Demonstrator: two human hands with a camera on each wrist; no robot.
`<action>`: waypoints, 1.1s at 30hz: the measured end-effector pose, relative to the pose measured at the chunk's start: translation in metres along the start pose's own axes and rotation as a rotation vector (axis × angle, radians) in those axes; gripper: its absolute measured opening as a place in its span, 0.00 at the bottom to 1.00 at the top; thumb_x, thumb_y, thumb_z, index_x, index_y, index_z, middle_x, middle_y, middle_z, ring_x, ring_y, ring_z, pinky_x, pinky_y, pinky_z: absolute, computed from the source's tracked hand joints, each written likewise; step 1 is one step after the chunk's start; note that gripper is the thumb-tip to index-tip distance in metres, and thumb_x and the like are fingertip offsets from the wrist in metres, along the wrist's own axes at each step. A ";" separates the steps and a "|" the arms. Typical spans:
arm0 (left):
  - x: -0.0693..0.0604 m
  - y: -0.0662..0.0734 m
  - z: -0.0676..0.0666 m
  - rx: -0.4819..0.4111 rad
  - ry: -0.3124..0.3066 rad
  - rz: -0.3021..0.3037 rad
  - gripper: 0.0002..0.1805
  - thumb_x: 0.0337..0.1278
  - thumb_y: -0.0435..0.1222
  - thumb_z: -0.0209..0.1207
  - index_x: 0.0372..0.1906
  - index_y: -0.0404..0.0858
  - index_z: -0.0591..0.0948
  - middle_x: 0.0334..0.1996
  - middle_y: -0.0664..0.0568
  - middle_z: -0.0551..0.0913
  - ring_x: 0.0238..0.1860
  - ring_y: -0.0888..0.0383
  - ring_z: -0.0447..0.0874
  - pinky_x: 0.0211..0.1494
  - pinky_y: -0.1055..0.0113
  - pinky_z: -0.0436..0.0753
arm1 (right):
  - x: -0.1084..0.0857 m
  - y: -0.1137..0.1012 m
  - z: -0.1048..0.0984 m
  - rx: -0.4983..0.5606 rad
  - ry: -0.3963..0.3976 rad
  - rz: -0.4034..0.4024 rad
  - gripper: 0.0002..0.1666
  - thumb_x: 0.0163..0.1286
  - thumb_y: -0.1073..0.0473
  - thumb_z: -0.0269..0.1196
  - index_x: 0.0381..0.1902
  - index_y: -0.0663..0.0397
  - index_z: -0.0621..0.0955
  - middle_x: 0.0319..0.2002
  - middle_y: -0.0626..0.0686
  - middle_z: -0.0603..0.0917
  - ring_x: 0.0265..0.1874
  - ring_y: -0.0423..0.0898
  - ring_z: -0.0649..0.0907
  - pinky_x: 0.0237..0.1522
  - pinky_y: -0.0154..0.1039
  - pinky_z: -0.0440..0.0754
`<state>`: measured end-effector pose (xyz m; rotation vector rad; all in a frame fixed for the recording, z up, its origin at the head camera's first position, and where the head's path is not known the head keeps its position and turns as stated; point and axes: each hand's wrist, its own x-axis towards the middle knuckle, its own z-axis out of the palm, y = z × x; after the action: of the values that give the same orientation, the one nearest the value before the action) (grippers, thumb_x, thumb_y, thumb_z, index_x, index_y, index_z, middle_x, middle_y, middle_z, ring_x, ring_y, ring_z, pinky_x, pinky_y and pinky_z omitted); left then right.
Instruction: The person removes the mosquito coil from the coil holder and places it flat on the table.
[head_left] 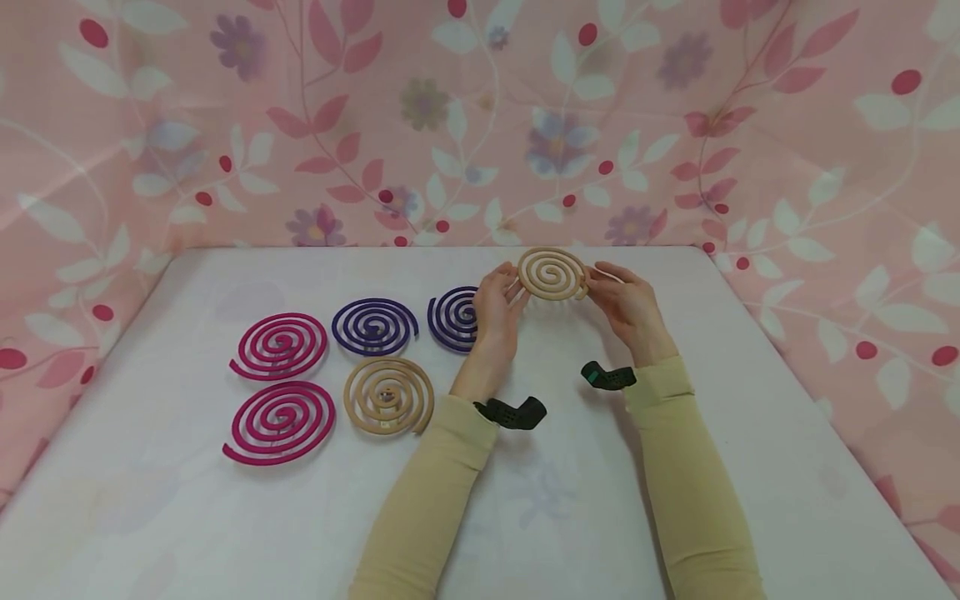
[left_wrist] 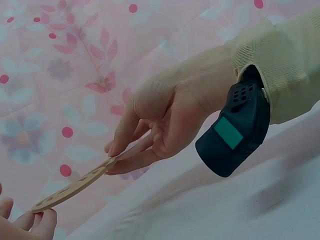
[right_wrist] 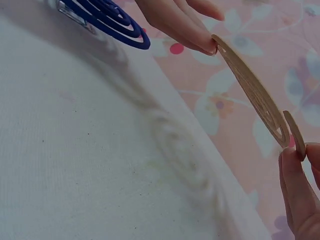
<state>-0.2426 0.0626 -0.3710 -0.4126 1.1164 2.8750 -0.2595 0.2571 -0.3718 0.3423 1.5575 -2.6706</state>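
Observation:
A tan mosquito coil (head_left: 551,274) is held up above the far edge of the table, between both hands. My left hand (head_left: 497,312) holds its left edge at the fingertips. On the opposite side, my right hand (head_left: 626,304) pinches the coil's outer end between thumb and fingers. The right wrist view shows that coil (right_wrist: 252,90) tilted, with a short end piece standing apart from its rings in the right fingers. Partly behind my left hand, a dark blue coil (head_left: 448,321) sits raised on a small stand.
To the left stand another dark blue coil (head_left: 375,327), a tan coil (head_left: 388,396) and two pink coils, one farther (head_left: 279,346) and one nearer (head_left: 281,422). All rest on a white-covered table (head_left: 585,517). Floral pink cloth (head_left: 480,125) hangs behind.

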 end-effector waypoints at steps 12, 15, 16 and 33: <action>0.002 -0.013 0.001 0.063 0.000 0.000 0.22 0.67 0.27 0.47 0.65 0.28 0.69 0.65 0.31 0.71 0.67 0.42 0.71 0.72 0.51 0.71 | 0.001 0.007 -0.009 -0.085 0.063 0.020 0.15 0.66 0.79 0.60 0.45 0.59 0.81 0.40 0.54 0.87 0.46 0.46 0.85 0.49 0.34 0.86; 0.002 -0.015 0.001 0.063 0.004 0.012 0.24 0.64 0.25 0.45 0.65 0.27 0.68 0.63 0.30 0.71 0.65 0.41 0.71 0.72 0.50 0.71 | 0.000 0.008 -0.009 -0.119 0.079 0.021 0.15 0.65 0.79 0.60 0.44 0.58 0.81 0.38 0.54 0.87 0.42 0.45 0.86 0.48 0.33 0.86; 0.002 -0.016 0.001 0.066 0.009 0.012 0.24 0.63 0.25 0.45 0.65 0.27 0.68 0.62 0.30 0.72 0.65 0.41 0.71 0.72 0.50 0.71 | 0.000 0.008 -0.009 -0.132 0.086 0.021 0.15 0.65 0.79 0.60 0.44 0.58 0.81 0.37 0.54 0.87 0.41 0.44 0.87 0.47 0.33 0.86; 0.002 -0.027 0.000 0.180 -0.003 -0.046 0.30 0.57 0.23 0.47 0.68 0.27 0.65 0.68 0.34 0.67 0.57 0.51 0.71 0.73 0.53 0.69 | 0.007 0.017 -0.018 -0.239 0.158 0.026 0.32 0.65 0.76 0.63 0.67 0.71 0.70 0.35 0.49 0.87 0.41 0.40 0.86 0.46 0.28 0.85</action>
<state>-0.2412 0.0821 -0.3890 -0.4188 1.3323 2.7054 -0.2608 0.2644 -0.3966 0.5693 1.8765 -2.4540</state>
